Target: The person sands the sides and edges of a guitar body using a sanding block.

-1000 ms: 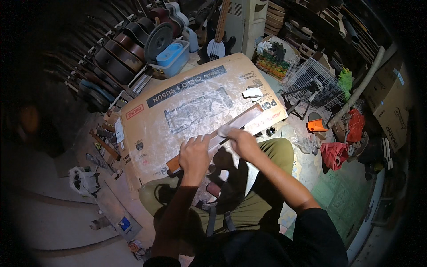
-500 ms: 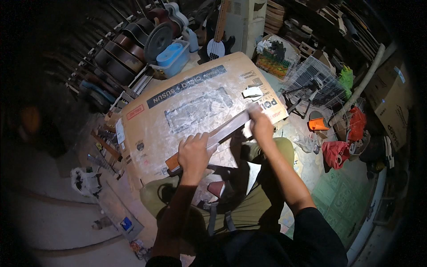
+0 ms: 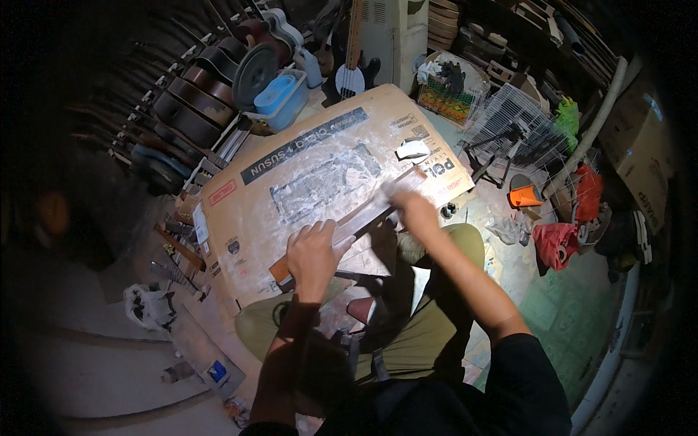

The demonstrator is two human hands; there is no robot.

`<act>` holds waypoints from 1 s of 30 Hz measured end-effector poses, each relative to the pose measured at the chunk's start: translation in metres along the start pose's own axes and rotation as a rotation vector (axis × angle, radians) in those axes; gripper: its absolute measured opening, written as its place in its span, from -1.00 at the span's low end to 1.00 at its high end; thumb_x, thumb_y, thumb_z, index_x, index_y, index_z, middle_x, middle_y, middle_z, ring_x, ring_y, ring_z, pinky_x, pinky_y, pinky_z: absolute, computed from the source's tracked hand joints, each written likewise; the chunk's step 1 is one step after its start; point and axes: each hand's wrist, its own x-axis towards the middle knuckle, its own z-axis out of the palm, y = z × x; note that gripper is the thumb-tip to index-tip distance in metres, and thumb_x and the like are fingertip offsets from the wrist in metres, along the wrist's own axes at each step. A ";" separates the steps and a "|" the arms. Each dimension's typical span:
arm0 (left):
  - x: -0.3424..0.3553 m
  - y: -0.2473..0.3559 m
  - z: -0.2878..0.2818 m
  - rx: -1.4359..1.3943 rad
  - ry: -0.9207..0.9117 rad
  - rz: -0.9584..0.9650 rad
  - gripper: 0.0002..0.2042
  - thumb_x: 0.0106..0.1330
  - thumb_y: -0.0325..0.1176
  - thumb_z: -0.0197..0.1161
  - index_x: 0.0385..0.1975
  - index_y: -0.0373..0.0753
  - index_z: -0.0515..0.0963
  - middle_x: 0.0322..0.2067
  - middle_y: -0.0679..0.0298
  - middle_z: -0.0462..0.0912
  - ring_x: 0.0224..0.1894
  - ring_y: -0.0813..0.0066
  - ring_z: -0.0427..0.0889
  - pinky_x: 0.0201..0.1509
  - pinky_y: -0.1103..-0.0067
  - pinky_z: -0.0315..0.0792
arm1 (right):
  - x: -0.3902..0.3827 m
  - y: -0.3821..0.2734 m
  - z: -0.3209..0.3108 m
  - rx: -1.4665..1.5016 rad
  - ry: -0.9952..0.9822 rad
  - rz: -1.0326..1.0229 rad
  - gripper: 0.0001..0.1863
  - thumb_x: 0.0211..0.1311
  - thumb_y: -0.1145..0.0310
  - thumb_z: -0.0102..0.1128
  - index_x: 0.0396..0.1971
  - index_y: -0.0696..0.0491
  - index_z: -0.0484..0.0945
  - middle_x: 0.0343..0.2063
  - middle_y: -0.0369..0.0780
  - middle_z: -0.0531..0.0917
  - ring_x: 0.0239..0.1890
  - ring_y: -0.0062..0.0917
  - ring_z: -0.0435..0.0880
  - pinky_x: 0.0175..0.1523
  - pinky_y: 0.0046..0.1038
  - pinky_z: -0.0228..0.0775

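Observation:
A long narrow wooden piece (image 3: 363,219) lies slantwise above my lap, over the near part of a flattened cardboard sheet. Its ends look brown, and its upper face is grey and dusty. My left hand (image 3: 313,251) grips it close to the lower left end, thumb along the near side. On the upper right half rests my right hand (image 3: 411,211), fingers bent and pressed together over the face. Motion blurs those fingertips; what is under them, if anything, cannot be made out. A reddish-brown roll of what looks like sandpaper (image 3: 359,310) sits between my legs.
Pale dust covers the cardboard sheet (image 3: 305,145); a small white piece (image 3: 413,150) lies on its right side. Guitars (image 3: 190,102) stand in a row at the far left. A blue tub (image 3: 282,102), a wire cage (image 3: 509,120) and an orange object (image 3: 523,196) stand around.
My right hand has slid down and left along the wooden piece, uncovering its brown upper right end. My left hand keeps its hold. The whole view has shifted slightly.

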 end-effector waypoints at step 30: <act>0.039 -0.023 -0.005 0.090 -0.089 0.019 -0.59 0.02 0.06 0.49 -0.28 -0.10 0.69 -0.41 0.15 0.70 -0.27 0.06 0.68 -0.16 0.25 0.53 | 0.006 0.087 0.014 0.289 0.214 0.435 -0.60 0.09 0.47 0.07 -0.03 0.13 0.65 -0.36 0.09 0.70 -0.27 -0.11 0.72 -0.06 -0.21 0.52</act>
